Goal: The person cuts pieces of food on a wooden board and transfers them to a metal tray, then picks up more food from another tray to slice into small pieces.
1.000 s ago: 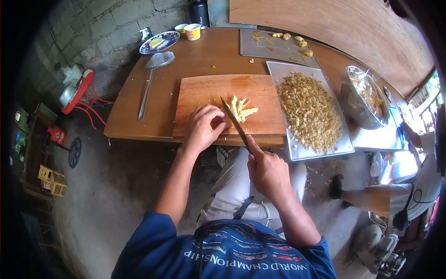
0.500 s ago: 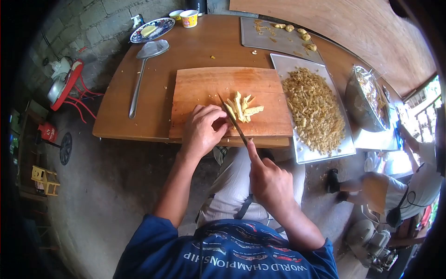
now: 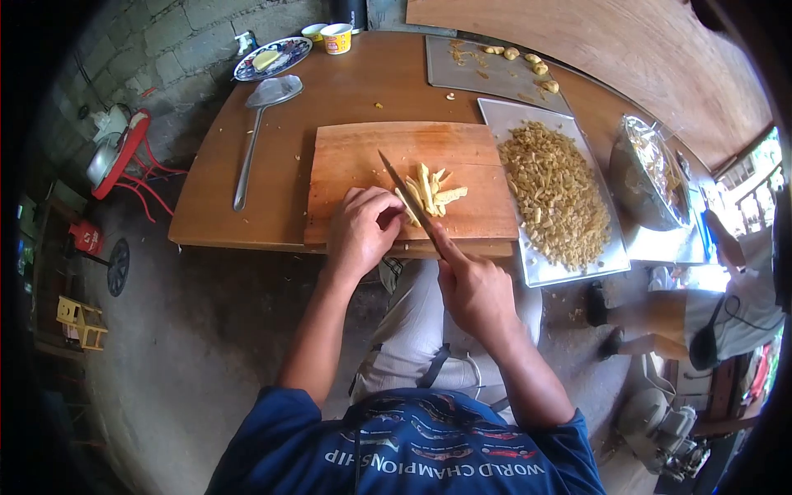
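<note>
Head view: against the picture half a second back, the right hand (image 3: 472, 290) has moved forward toward the board, and the knife (image 3: 406, 198) it clenches has slid with it — the tip now lies farther up the cutting board (image 3: 371, 157), beyond the pale strips. The left hand (image 3: 363, 227) has barely shifted. The person at the far right has changed stance, legs now lower in the picture.

Nearest the camera, the right forearm runs up from the blue sleeve, wrist straight, fingers closed round the handle, which the hand hides; the forefinger lies along the back of the blade. The blade slants up and to the left from that grip, crossing the near edge of the board.

Just left of the blade, the left hand rests knuckles up on the board, fingers curled under, fingertips touching the near end of the cut strips (image 3: 429, 194). Whether it pinches any strip I cannot tell — it presses on them at least. The strips lie in a small fanned heap, right of the blade and just beyond the grip.

Right of the grip, a metal tray (image 3: 615, 266) bears a heap of chopped pieces (image 3: 553, 194), and beyond it stands a foil-lined bowl (image 3: 652, 177). Farther off, left of the board, a long-handled skimmer (image 3: 256, 132) lies on the table (image 3: 214, 206); past it are a patterned plate (image 3: 272, 58) and a yellow cup (image 3: 337, 37).
</note>
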Action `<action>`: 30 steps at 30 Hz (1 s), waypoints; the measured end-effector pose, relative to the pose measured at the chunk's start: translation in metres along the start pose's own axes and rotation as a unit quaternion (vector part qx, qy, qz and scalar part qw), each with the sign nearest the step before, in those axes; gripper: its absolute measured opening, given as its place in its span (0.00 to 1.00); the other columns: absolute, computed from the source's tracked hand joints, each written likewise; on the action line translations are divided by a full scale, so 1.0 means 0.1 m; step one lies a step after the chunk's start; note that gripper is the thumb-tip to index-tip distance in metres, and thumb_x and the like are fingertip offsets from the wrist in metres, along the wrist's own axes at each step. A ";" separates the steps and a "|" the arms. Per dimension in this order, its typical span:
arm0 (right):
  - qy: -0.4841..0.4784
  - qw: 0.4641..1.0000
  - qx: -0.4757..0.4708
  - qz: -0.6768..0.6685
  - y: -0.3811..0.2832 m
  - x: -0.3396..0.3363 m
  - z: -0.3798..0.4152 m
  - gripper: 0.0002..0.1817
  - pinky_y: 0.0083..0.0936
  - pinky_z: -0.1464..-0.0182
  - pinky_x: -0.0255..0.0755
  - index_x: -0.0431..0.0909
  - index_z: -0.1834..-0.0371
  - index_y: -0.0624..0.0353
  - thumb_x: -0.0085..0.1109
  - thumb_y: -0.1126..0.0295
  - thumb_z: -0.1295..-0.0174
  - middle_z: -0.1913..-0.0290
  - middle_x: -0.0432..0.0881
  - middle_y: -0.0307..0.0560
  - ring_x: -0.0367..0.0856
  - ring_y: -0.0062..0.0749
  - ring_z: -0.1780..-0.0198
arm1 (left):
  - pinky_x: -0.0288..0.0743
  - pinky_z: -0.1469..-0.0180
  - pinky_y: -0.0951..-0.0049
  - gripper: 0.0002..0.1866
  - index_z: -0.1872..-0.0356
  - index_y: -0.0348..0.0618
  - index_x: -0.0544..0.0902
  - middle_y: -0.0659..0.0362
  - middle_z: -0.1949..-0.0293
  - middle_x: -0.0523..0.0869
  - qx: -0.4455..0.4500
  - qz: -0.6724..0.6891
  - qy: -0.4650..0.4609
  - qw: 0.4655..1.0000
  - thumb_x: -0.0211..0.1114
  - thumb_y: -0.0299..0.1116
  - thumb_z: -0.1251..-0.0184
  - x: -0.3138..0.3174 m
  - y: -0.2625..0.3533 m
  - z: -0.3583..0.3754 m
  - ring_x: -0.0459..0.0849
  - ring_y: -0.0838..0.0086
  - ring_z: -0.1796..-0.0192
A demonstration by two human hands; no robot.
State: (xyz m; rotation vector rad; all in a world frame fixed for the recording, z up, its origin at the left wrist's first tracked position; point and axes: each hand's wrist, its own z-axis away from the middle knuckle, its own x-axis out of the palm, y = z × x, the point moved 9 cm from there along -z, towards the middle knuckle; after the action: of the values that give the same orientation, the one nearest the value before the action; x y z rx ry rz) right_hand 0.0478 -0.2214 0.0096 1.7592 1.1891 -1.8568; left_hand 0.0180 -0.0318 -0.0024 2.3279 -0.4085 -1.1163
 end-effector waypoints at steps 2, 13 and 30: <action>-0.004 1.000 0.009 -0.006 -0.01 -0.03 0.11 0.34 0.54 0.61 0.85 0.69 0.13 0.44 0.60 0.66 0.23 0.63 0.90 0.56 0.92 0.57 0.65 | 0.81 0.44 0.57 0.07 0.60 0.44 0.90 0.59 0.57 0.92 0.007 0.001 0.003 1.000 0.79 0.27 0.37 0.01 0.00 -0.01 0.87 0.56 0.50; -0.008 0.999 -0.001 0.045 -0.06 0.21 0.10 0.37 0.48 0.70 0.86 0.68 0.12 0.46 0.60 0.66 0.27 0.66 0.88 0.51 0.91 0.50 0.72 | 0.80 0.42 0.59 0.07 0.59 0.43 0.91 0.58 0.55 0.93 0.001 0.003 -0.010 1.000 0.78 0.26 0.36 0.04 -0.05 0.00 0.87 0.57 0.49; 0.096 0.979 0.080 -0.160 0.59 -0.34 0.33 0.33 0.57 0.58 0.83 0.74 0.15 0.38 0.63 0.67 0.25 0.69 0.88 0.66 0.91 0.65 0.64 | 0.75 0.26 0.56 0.15 0.43 0.47 0.91 0.58 0.38 0.85 0.133 -0.031 -0.215 0.967 0.73 0.23 0.29 0.16 0.23 -0.33 0.82 0.58 0.32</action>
State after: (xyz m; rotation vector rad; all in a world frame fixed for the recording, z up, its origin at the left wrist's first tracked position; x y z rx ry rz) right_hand 0.0752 -0.2917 0.0179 1.9663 1.5099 -2.0460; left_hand 0.0524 -0.0473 0.0182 2.3229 -0.6818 -1.6962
